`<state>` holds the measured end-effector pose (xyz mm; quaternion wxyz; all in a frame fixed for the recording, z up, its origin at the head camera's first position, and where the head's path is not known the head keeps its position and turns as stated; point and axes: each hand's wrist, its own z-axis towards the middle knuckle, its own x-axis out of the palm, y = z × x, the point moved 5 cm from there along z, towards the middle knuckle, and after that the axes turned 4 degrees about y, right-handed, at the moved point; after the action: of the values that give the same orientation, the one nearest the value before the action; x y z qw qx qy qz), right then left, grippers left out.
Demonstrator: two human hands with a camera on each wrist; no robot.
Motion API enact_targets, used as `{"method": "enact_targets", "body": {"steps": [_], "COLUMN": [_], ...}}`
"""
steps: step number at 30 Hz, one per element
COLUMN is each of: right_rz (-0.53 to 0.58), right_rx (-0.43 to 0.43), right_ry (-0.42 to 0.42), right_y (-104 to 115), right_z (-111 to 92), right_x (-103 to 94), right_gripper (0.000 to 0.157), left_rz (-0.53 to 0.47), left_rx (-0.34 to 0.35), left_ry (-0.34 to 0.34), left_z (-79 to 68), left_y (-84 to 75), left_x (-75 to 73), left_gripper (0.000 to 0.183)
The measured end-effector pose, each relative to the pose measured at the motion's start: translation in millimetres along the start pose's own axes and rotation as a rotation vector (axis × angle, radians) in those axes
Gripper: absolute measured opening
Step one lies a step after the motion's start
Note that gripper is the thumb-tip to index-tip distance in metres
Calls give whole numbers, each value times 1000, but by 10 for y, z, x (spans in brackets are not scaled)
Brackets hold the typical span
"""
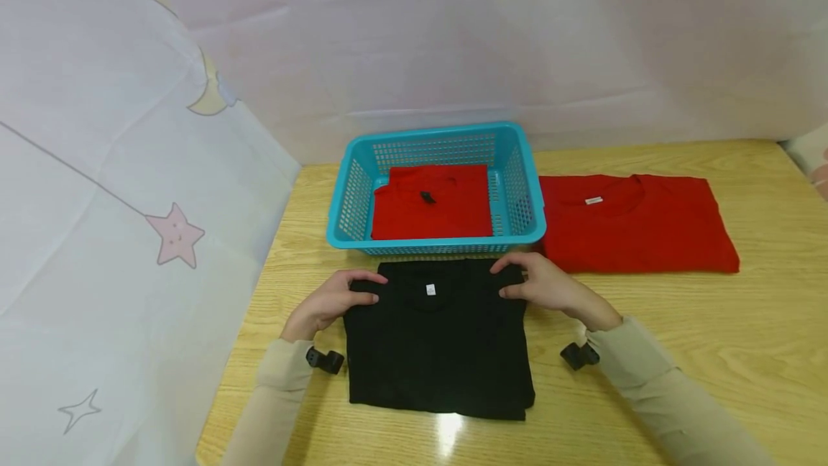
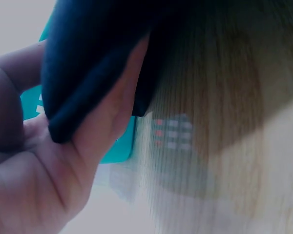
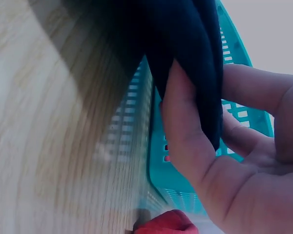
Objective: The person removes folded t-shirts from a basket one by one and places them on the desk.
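Observation:
A black folded T-shirt [image 1: 440,351] with a white neck label lies in front of the basket in the head view. My left hand [image 1: 333,300] grips its upper left edge, and my right hand [image 1: 546,285] grips the upper right edge. In the left wrist view the black cloth [image 2: 88,63] runs between the thumb and the other fingers. The right wrist view likewise has black cloth [image 3: 185,44] pinched, with a finger tucked under a fold. Some fingertips are hidden by the cloth.
Just beyond the black shirt stands a blue-green plastic basket [image 1: 433,244] holding a folded red garment [image 1: 440,203] with a small dark mark. To its right, another red folded T-shirt [image 1: 640,232] lies on the wooden table [image 1: 770,322]. A pale curtain [image 1: 485,42] hangs behind.

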<state>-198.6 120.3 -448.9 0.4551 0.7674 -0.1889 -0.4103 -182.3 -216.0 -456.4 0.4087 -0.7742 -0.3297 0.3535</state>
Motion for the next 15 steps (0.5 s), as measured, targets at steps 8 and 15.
{"method": "enact_targets", "body": {"steps": [8, 15], "right_rz": [-47, -55], "right_rx": [18, 18], "right_ry": [8, 17], "right_y": [-23, -19], "right_z": [0, -5], "right_x": [-5, -1], "right_gripper": [35, 35], "left_rz": [40, 71], "left_rx": [-16, -16], "left_ry": [-16, -20], "left_z": [20, 34], "left_y": [-3, 14], "left_x": [-2, -19], "left_gripper": [34, 34]}}
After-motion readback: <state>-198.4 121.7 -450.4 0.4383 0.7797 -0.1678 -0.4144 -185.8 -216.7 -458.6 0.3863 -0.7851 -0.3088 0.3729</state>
